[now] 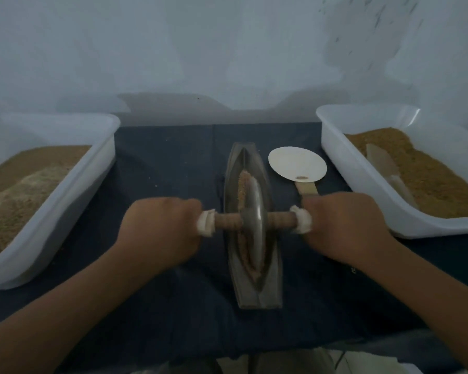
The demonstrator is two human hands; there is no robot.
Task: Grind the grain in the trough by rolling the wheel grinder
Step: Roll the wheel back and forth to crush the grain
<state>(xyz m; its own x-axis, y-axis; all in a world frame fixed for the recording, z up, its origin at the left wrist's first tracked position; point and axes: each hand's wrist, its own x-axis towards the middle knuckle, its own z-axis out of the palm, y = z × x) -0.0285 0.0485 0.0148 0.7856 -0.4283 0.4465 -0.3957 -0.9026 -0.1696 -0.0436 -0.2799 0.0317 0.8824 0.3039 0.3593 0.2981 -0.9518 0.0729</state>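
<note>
Head view first: where do we find the wheel grinder?

— We see it standing upright in the groove of the boat-shaped metal trough, about midway along its length. The trough lies on the dark cloth and runs straight away from us.

And the grain?

— We see a brownish line of it in the groove, showing beyond the wheel and again along the wheel's near edge.

What do we make of the hands?

— Our left hand is curled in a fist around the left end of the wooden axle, and our right hand is curled the same way around the right end. We see only the backs of both hands, so the fingertips are hidden. A white wrap sticks out of each fist, between the hand and the bare wood.

What else sits on the cloth?

— We have a white plastic tub at the left with tan, sandy-looking meal in it, and a second white tub at the right with browner granular material. A pale wooden spatula lies on top of that material. Between the trough and the right tub lies a round white paddle with a wooden handle. A small brown speck sits near its handle end, and the handle runs under our right hand.

And behind?

— We face a plain pale wall.
</note>
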